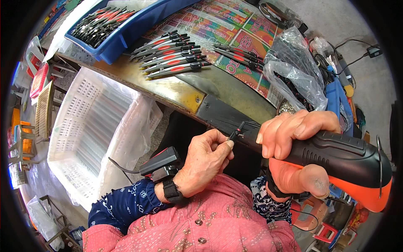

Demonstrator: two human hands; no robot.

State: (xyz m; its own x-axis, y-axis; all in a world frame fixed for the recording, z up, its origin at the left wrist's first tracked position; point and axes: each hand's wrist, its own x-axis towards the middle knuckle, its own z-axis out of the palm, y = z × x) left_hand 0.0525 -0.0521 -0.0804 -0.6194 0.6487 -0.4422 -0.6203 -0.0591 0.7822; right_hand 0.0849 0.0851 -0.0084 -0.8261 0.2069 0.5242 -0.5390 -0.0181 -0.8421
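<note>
My right hand (pixel 296 134) is wrapped round a black and orange electric screwdriver (pixel 336 153), its fingers over the top and its thumb underneath. The tool's narrow end points left, toward my left hand (pixel 205 153). Between the thumb and index finger of that hand is a small slim black piece (pixel 235 132), mostly covered by the fingertips. It sits just off the screwdriver's tip, above a dark strip (pixel 220 111) at the bench edge. Whether tip and piece touch, I cannot tell.
Rows of slim black, grey and red tools (pixel 174 56) lie on the bench, and more fill a blue tray (pixel 157 21). A small bowl of screws (pixel 286 107) stands beside clear plastic bags (pixel 296 75). A white plastic-lined crate (pixel 90 130) is at lower left.
</note>
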